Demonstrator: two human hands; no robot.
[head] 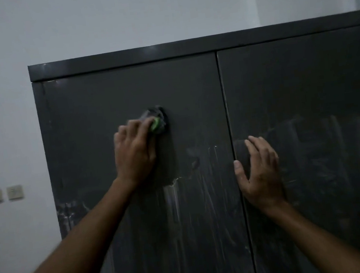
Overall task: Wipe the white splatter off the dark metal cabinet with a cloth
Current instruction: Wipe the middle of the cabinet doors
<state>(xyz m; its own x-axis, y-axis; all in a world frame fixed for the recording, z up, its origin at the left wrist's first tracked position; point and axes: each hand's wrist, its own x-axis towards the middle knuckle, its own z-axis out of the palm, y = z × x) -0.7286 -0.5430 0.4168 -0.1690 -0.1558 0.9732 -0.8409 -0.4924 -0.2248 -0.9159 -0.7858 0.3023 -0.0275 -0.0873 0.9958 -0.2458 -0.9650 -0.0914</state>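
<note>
Left of the dark metal cabinet [191, 85], two wall switch plates [4, 194] are being shown on the pale wall [1, 113], well apart from the work.

On the cabinet's left door [123, 86], a cloth [155, 121], greyish with a green patch, is being pressed flat against the metal by the left hand [134, 151]. Its fingers [134, 125] are being curled over the cloth's near edge, pinching it so that it is not slipping while pressure is being put through the palm; the blur there suggests a rub in progress. The cloth is being held in the upper middle of that door, above most of the residue.

Below the left hand, white splatter [172, 196] is being seen as pale vertical streaks running down the lower half of the left door, with a further patch near the door's left edge. Much of it is judged to be remaining, so the task is being taken as only partly done.

Right of the centre seam [227, 107], the right hand [260, 171] is being laid on the right door [303, 75], fingers straight and loosely spread, thumb out towards the seam. It is probably being placed there to brace the body and steady the door against the wiping push. Faint smears are also being shown on the right door.
</note>
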